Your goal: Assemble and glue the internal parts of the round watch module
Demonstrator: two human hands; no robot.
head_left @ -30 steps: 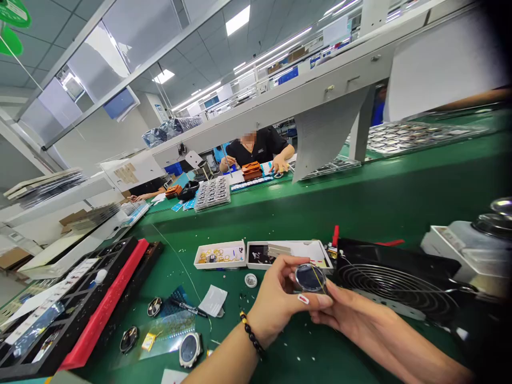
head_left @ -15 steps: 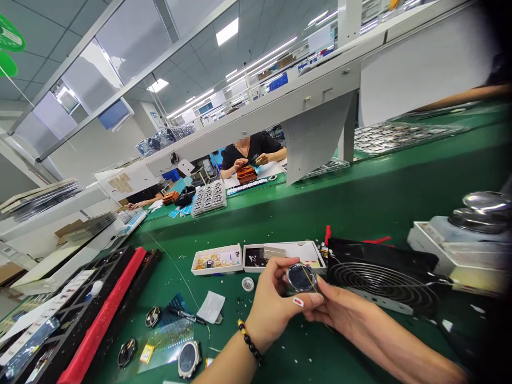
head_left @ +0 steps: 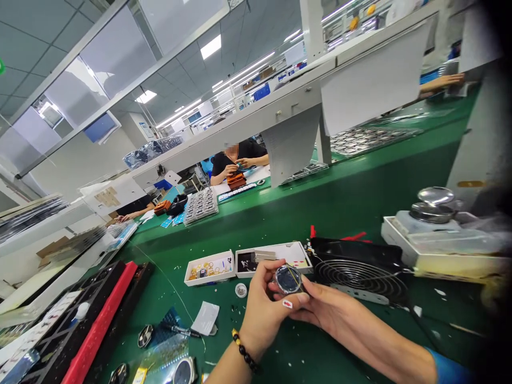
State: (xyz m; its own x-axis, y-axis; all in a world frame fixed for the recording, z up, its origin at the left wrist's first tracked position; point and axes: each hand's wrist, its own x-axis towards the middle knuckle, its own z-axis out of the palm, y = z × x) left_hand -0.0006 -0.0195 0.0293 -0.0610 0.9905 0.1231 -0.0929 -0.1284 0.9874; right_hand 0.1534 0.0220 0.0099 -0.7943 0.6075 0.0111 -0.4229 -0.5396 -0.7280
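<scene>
A round smartwatch body [head_left: 288, 279] with a dark face and a shiny rim is held up above the green bench. My left hand [head_left: 266, 298] grips its left side, fingers curled behind and thumb along the lower edge; a small white-and-red sticker is on that thumb. From the right, my right hand [head_left: 320, 301] pinches the rim, its other fingers tucked beneath. Across the dark face runs a thin yellowish strip. Another round watch piece [head_left: 184, 371] lies at the bottom edge, near a yellow battery [head_left: 140, 375].
Two shallow white boxes [head_left: 211, 269] of small parts stand beyond my hands. A black fan with a wire grille [head_left: 356, 274] sits to the right. A black tray with a red edge [head_left: 100, 322] lies left. A co-worker [head_left: 240, 160] sits across the bench.
The view has swung right, so bench items appear shifted left. Both hands keep hold of the smartwatch body. The co-worker opposite has raised their hands slightly.
</scene>
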